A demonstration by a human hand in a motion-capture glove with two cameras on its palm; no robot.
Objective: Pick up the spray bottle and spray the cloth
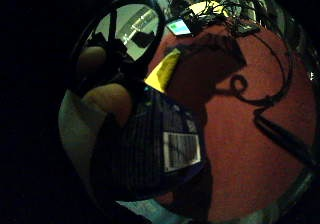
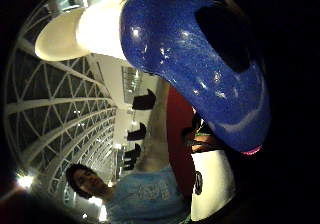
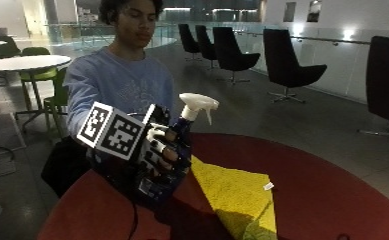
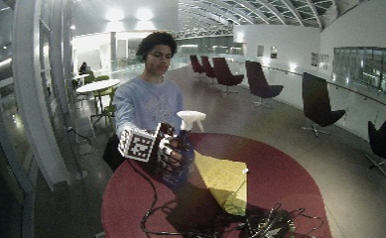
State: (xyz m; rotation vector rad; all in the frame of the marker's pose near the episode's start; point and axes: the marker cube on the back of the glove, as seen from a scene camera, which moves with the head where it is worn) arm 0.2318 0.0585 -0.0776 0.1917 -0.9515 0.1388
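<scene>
Right hand (image 3: 157, 155): gloved, raised above the near edge of the table, fingers curled round the body of the spray bottle; the fingertips (image 3: 155, 146) lie across the bottle's front face
Spray bottle (image 3: 179, 145): dark blue body, held upright clear of the table top; white trigger head (image 3: 197, 104) at the 12 o'clock end, nozzle directed toward 3 o'clock in the outside view
Bottle, palm views: the blue body (image 2: 200, 59) fills much of the thumb side view, with the white head (image 2: 85, 31) at one end; the little finger side view shows the dark body with a white barcode label (image 1: 181, 151)
Cloth (image 3: 237, 195): yellow, spread flat on the table, at 4 o'clock from the bottle and below it; one corner reaches toward the base of the bottle; contact between the two cannot be determined
Cloth, wide outside view: lies near the table centre (image 4: 222, 178), beside the gloved hand (image 4: 169, 153)
Table (image 3: 327, 200): round, red top
Cables (image 4: 245, 225): black tangle on the table at the edge nearest the wide outside camera
Person (image 3: 121, 80): behind the table at 12 o'clock, light blue sweatshirt, right arm extended forward
Background: dark chairs (image 3: 287, 62) in a row at 1 o'clock; a round white table (image 3: 24, 62) at 10 o'clock
</scene>
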